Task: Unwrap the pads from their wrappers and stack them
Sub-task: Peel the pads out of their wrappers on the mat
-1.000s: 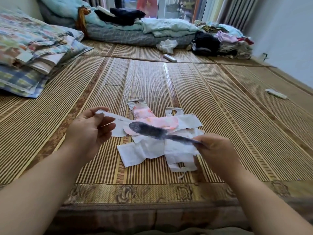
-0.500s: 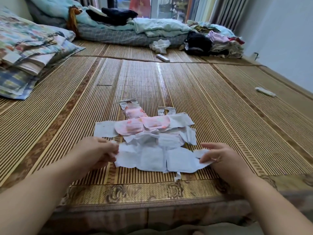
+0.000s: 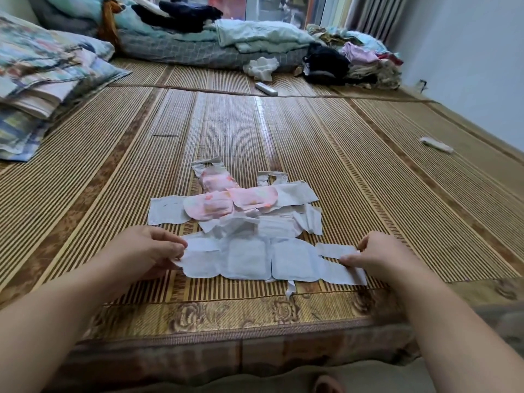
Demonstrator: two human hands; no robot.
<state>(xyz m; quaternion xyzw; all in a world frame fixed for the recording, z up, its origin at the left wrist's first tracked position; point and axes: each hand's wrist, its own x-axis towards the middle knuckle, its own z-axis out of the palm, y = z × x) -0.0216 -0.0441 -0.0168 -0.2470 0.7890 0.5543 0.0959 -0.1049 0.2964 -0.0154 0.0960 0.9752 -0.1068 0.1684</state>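
Observation:
A long white unfolded pad (image 3: 263, 260) lies flat on the bamboo mat (image 3: 354, 194) near its front edge. My left hand (image 3: 144, 251) pinches the pad's left end. My right hand (image 3: 380, 255) presses fingertips on the pad's right end. Just behind it lie several opened pads and wrappers: pink-patterned pads (image 3: 229, 201), a white crumpled pad (image 3: 263, 224), and a grey-white wrapper sheet (image 3: 166, 209) at the left.
Two wrapped pads lie farther off, one at the back middle (image 3: 266, 88) and one at the right (image 3: 436, 145). Folded quilts (image 3: 42, 75) are piled at the left, bedding and clothes (image 3: 326, 58) along the back. The mat's flowered border (image 3: 226, 313) runs along the bed edge.
One second ago my hands held a pad up in the air. It has come down flat on the mat in front of the pile, and both hands now hold its ends spread apart.

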